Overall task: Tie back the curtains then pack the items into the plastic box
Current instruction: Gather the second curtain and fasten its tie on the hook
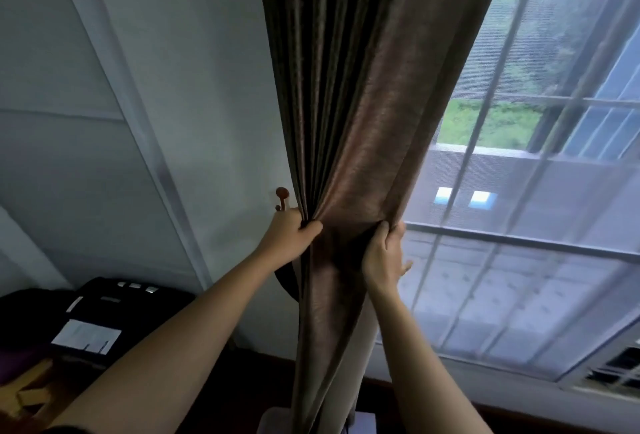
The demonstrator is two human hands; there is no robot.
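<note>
A brown curtain hangs gathered into folds in front of me, between the wall and the window. My left hand grips the curtain's left edge, just below a small wooden hook on the wall. My right hand holds the curtain's right edge, fingers curled round the fabric. A dark strip of fabric, maybe a tie-back, loops out below my left wrist. The plastic box is not clearly in view.
A sheer net curtain covers the barred window on the right. Dark bags and a black case lie at the lower left against the pale wall. A pale object peeks out at the curtain's foot.
</note>
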